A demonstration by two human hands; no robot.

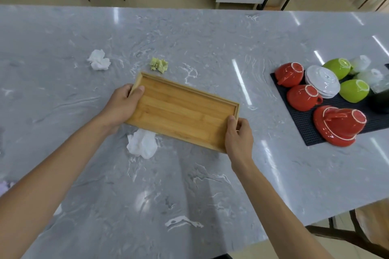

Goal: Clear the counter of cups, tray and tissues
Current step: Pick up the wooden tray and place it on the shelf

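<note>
one wooden tray (183, 109) sits mid-counter (189, 185), its long axis running from far left to near right. the left hand (122, 105) grips its far-left short end, the right hand (239, 137) its near-right corner, fingers closed on the rim. three crumpled tissues: two white (99, 60) (142, 143), one yellow-green (159, 65). on the black mat (311, 132) at right: three red cups (289, 73) upturned, two green cups (354, 90), stacked white saucers (323, 81). no readable writing.

Bright overhead light streaks glare across the glossy grey marble counter (189, 185); edges bend and blur softly.
</note>
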